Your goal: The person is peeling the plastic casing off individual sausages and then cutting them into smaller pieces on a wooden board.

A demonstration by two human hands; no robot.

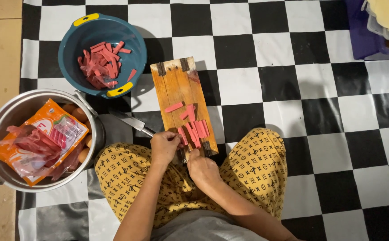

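Note:
A narrow wooden cutting board (176, 82) lies on the checkered floor mat in front of my crossed legs. Several pink sausage strips (194, 127) lie on its near half. My left hand (164, 147) pinches a strip at the board's near left edge. My right hand (202, 168) is just below it, its fingertips closed on the near ends of the strips. A knife (131, 121) lies on the mat left of the board, with its handle end running under my left hand.
A teal bowl (72, 42) with yellow handles holds many cut pink strips at the upper left. A metal pot (7, 114) at the left holds eggs and opened orange packaging. A purple container (359, 33) stands at the top right.

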